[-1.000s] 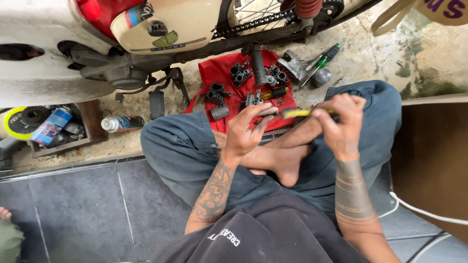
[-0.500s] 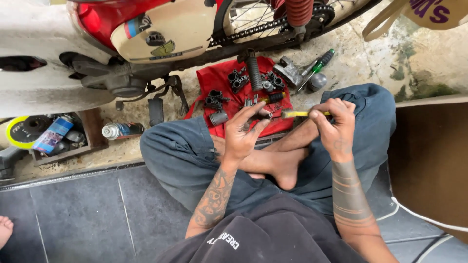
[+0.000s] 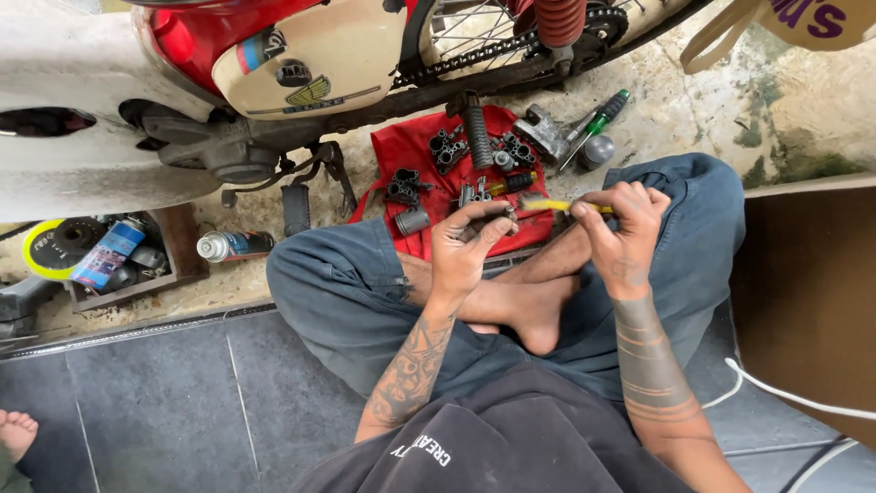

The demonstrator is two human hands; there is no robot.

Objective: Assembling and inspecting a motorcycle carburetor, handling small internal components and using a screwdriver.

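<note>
Two hands work over the crossed legs: left hand (image 3: 470, 239) pinches a small dark metal part (image 3: 505, 215), right hand (image 3: 619, 226) grips a yellow-handled tool (image 3: 566, 206). Vs 1 s ago, hands sit a bit closer, tip now at the part. Tool lies roughly horizontal, tip pointing left. Beyond: red cloth (image 3: 429, 146) w/ parts, motorbike (image 3: 301, 73).

The small metal part (image 3: 500, 216) pinched in the left hand (image 3: 465, 246) is mostly hidden by its fingers, the motorcycle (image 3: 301, 82) is cut off by the top edge, and a bare foot (image 3: 16, 431) shows only partly at the left edge.
</note>
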